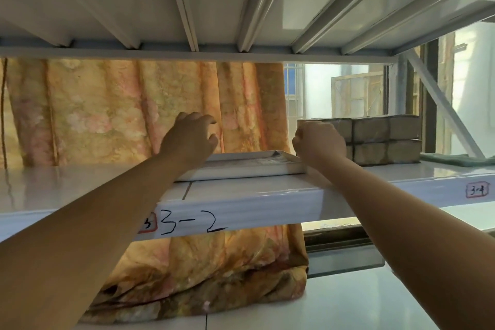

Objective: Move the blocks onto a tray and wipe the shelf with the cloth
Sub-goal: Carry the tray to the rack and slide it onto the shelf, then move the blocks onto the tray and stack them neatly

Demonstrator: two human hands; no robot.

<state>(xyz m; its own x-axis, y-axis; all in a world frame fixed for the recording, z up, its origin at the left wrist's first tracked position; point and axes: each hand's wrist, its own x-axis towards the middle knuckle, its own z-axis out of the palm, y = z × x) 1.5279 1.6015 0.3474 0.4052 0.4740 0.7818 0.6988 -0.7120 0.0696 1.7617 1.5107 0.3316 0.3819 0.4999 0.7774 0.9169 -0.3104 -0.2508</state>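
Note:
Brown blocks are stacked in two rows on the white shelf, right of centre. A shallow white tray lies on the shelf just left of the stack. My right hand is closed like a fist around the near left end of the top-left block, above the tray's right corner. My left hand hovers over the tray's left part with its fingers curled and apart, holding nothing. A green cloth lies flat on the shelf to the right of the blocks.
The underside of an upper shelf hangs close overhead. An orange floral curtain hangs behind the shelf and bunches up on the lower shelf. A window and a diagonal brace are at the right. The front rail reads "3-2".

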